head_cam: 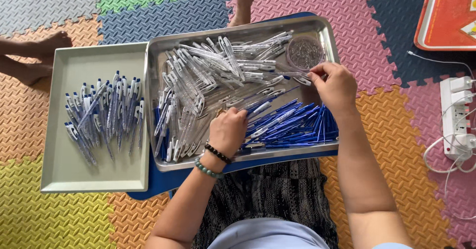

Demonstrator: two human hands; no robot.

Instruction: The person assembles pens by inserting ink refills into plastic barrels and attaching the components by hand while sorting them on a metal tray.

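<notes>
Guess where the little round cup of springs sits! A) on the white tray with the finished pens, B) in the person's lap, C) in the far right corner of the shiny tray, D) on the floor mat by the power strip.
C: the cup stands inside the shiny tray at its far right corner, just beyond the right hand; the white tray holds only pens.
</notes>
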